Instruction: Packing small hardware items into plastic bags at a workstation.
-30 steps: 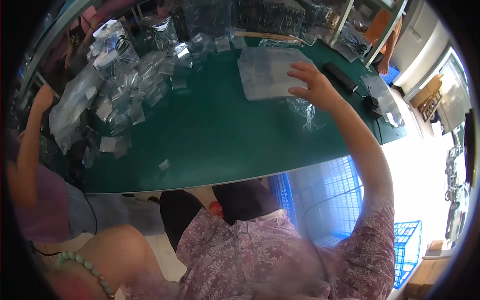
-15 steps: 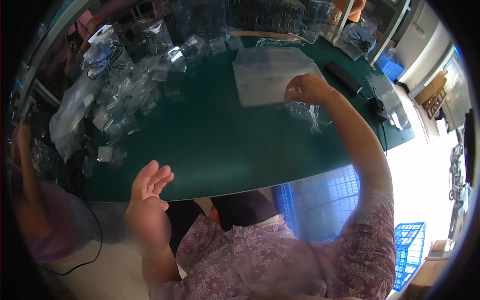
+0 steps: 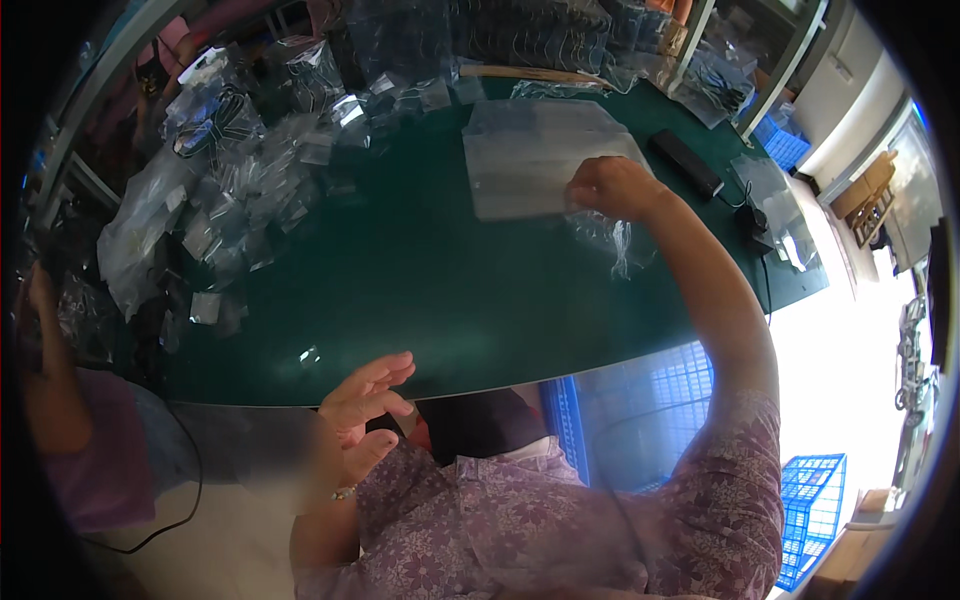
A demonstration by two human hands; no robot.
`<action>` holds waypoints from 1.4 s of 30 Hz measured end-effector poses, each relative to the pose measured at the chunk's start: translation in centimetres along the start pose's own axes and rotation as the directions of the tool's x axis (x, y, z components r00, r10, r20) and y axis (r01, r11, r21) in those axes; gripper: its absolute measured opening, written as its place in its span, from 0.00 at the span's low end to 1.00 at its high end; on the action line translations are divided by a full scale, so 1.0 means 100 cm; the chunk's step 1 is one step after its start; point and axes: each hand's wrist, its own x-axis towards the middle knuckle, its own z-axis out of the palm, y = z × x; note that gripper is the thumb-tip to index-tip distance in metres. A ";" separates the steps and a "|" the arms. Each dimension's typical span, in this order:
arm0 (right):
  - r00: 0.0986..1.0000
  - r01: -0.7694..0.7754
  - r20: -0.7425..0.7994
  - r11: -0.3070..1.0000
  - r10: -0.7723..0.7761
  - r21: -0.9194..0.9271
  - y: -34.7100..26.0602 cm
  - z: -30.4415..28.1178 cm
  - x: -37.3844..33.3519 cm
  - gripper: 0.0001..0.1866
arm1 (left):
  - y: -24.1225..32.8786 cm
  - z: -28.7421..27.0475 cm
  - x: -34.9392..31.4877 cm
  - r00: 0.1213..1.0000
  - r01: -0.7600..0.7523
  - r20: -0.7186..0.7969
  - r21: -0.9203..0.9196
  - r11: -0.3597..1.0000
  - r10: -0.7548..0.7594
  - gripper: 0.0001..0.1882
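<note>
My right hand [image 3: 615,188] is closed, its thumb and fingertips pressed together over the near right part of a stack of flat clear plastic bags [image 3: 540,140]. What the fingertips hold, if anything, I cannot make out. Just below that hand lies a crumpled piece of clear plastic film [image 3: 622,245]. My left hand [image 3: 370,415] is open and holds nothing, with fingers apart, at the front edge of the green table [image 3: 430,290]. On the table beyond its fingers lies a small shiny clear packet [image 3: 310,355].
Many small clear packets [image 3: 260,185] are heaped at the left. At the right are a black bar-shaped device [image 3: 686,163] and a cable with a black adapter [image 3: 752,222]. Blue crates [image 3: 640,410] stand below the front edge. Another person's arm [image 3: 50,370] is at far left.
My left hand has swung right and turned, its fingers now pointing right. The small shiny packet shows where that hand was. My right hand has shifted only slightly nearer.
</note>
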 end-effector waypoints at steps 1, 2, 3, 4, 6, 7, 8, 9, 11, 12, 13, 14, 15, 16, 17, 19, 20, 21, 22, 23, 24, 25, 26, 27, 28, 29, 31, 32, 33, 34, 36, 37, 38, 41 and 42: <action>1.000 0.014 -0.024 0.999 -0.014 0.032 0.004 0.002 0.001 0.14 | -0.001 0.000 0.001 1.000 0.008 0.018 -0.002 1.000 -0.008 0.21; 0.998 0.029 -0.050 0.998 -0.026 0.062 0.007 0.002 0.001 0.13 | -0.003 0.000 0.002 1.000 0.005 0.018 0.000 1.000 -0.005 0.21; 0.998 0.029 -0.055 0.998 -0.025 0.061 0.008 0.003 0.001 0.13 | -0.005 -0.001 0.004 1.000 0.005 0.028 -0.004 1.000 -0.004 0.21; 0.986 -0.067 -0.149 0.995 0.078 0.075 0.000 0.003 0.001 0.11 | -0.006 -0.001 0.004 0.999 0.004 0.032 -0.005 1.000 -0.004 0.21; 0.953 -0.155 -0.249 0.983 0.174 0.097 -0.009 0.004 -0.004 0.09 | -0.012 -0.004 0.007 0.999 0.043 -0.001 -0.044 0.998 -0.043 0.22; 0.871 0.002 -0.492 1.000 -0.014 -0.025 -0.011 0.007 -0.006 0.07 | -0.017 -0.007 0.009 0.996 0.081 -0.028 -0.090 0.993 -0.084 0.22; 0.704 0.133 -0.676 0.975 -0.218 -0.177 -0.023 0.007 -0.007 0.04 | -0.020 -0.010 0.013 0.996 0.072 -0.039 -0.077 0.994 -0.076 0.22; 0.672 0.218 -0.664 0.945 -0.327 -0.244 -0.037 0.003 -0.013 0.04 | -0.024 -0.015 0.019 0.978 0.137 -0.122 -0.226 0.964 -0.168 0.23; 0.604 0.406 -0.617 0.861 -0.504 -0.306 -0.090 -0.001 -0.028 0.08 | -0.025 -0.024 0.028 0.938 0.178 -0.219 -0.362 0.915 -0.269 0.25; 0.567 0.497 -0.589 0.809 -0.576 -0.312 -0.116 0.000 -0.037 0.10 | -0.020 -0.029 0.035 0.905 0.198 -0.246 -0.480 0.855 -0.347 0.27; 0.574 0.554 -0.532 0.774 -0.623 -0.308 -0.139 0.005 -0.047 0.11 | -0.019 -0.036 0.044 0.873 0.204 -0.250 -0.593 0.779 -0.419 0.31; 0.531 0.625 -0.520 0.724 -0.669 -0.293 -0.156 0.017 -0.052 0.10 | -0.016 -0.042 0.050 0.876 0.192 -0.261 -0.585 0.788 -0.407 0.31; 0.531 0.657 -0.455 0.687 -0.714 -0.310 -0.171 0.028 -0.058 0.10 | -0.015 -0.046 0.052 0.850 0.292 -0.225 -0.551 0.782 -0.476 0.31; 0.577 0.689 -0.396 0.686 -0.714 -0.234 -0.180 0.040 -0.063 0.10 | -0.016 -0.048 0.054 0.816 0.393 -0.187 -0.514 0.763 -0.546 0.33; 0.574 0.689 -0.398 0.685 -0.716 -0.237 -0.182 0.045 -0.060 0.10 | -0.018 -0.051 0.054 0.818 0.390 -0.189 -0.511 0.766 -0.543 0.33; 0.654 0.716 -0.416 0.695 -0.632 0.070 -0.189 0.055 -0.057 0.13 | -0.025 -0.055 0.049 0.778 0.447 -0.305 -0.346 0.825 -0.550 0.38; 0.742 0.655 -0.360 0.725 -0.566 0.211 -0.184 0.054 -0.057 0.16 | -0.029 -0.057 0.044 0.774 0.449 -0.309 -0.348 0.823 -0.553 0.38; 0.742 0.657 -0.356 0.722 -0.568 0.217 -0.182 0.050 -0.057 0.16 | -0.032 -0.060 0.039 0.771 0.413 -0.375 -0.322 0.852 -0.516 0.40; 0.812 0.528 -0.449 0.799 -0.374 0.289 -0.178 0.044 -0.055 0.17 | -0.038 -0.063 0.037 0.766 0.378 -0.434 -0.293 0.878 -0.475 0.42; 0.841 0.392 -0.516 0.841 -0.163 0.374 -0.173 0.038 -0.052 0.18 | -0.044 -0.067 0.033 0.761 0.381 -0.435 -0.299 0.875 -0.481 0.42; 0.828 0.265 -0.559 0.912 -0.048 0.314 -0.162 0.042 -0.044 0.19 | -0.051 -0.072 0.029 0.797 0.358 -0.477 -0.121 0.926 -0.371 0.42; 0.793 0.118 -0.605 0.959 0.065 0.258 -0.146 0.052 -0.034 0.19 | -0.056 -0.074 0.028 0.833 0.327 -0.490 0.062 0.943 -0.257 0.42; 0.813 0.005 -0.561 0.961 0.157 0.277 -0.132 0.059 -0.025 0.20 | -0.055 -0.071 0.029 0.833 0.291 -0.500 0.031 0.956 -0.238 0.40; 0.824 -0.108 -0.509 0.950 0.250 0.291 -0.125 0.064 -0.022 0.21 | -0.055 -0.070 0.026 0.827 0.307 -0.499 0.019 0.951 -0.257 0.40; 0.833 -0.117 -0.492 0.949 0.254 0.292 -0.123 0.062 -0.021 0.21 | -0.056 -0.069 0.023 0.864 0.196 -0.477 0.025 0.980 -0.161 0.39; 0.845 -0.135 -0.424 0.897 0.326 0.420 -0.120 0.060 -0.018 0.22 | -0.057 -0.068 0.025 0.890 0.075 -0.452 0.030 0.997 -0.053 0.38; 0.853 -0.165 -0.343 0.826 0.394 0.539 -0.117 0.058 -0.014 0.23 | -0.054 -0.065 0.024 0.904 0.007 -0.427 0.074 0.997 0.025 0.36; 0.853 -0.159 -0.323 0.794 0.410 0.588 -0.116 0.058 -0.012 0.24 | -0.053 -0.064 0.023 0.908 -0.036 -0.412 0.118 0.992 0.082 0.35; 0.853 -0.151 -0.305 0.758 0.424 0.634 -0.116 0.058 -0.011 0.26 | -0.051 -0.063 0.022 0.909 -0.082 -0.393 0.162 0.983 0.140 0.35; 0.849 -0.154 -0.308 0.758 0.430 0.634 -0.114 0.060 -0.008 0.26 | -0.049 -0.062 0.022 0.911 -0.085 -0.387 0.160 0.983 0.142 0.35; 0.829 -0.118 -0.321 0.703 0.459 0.701 -0.108 0.066 -0.002 0.27 | -0.045 -0.059 0.021 0.910 -0.149 -0.368 0.138 0.979 0.191 0.32; 0.827 -0.117 -0.323 0.703 0.460 0.702 -0.110 0.064 0.000 0.27 | -0.045 -0.060 0.019 0.911 -0.150 -0.366 0.139 0.979 0.192 0.32; 0.817 -0.107 -0.351 0.719 0.457 0.686 -0.113 0.060 0.002 0.26 | -0.045 -0.062 0.017 0.907 -0.188 -0.357 0.137 0.973 0.225 0.32; 0.790 -0.076 -0.374 0.682 0.487 0.727 -0.117 0.049 0.005 0.23 | -0.043 -0.064 0.015 0.894 -0.240 -0.353 0.138 0.961 0.275 0.31; 0.772 -0.052 -0.367 0.627 0.519 0.778 -0.118 0.046 0.005 0.22 | -0.042 -0.065 0.015 0.886 -0.257 -0.360 0.141 0.956 0.291 0.32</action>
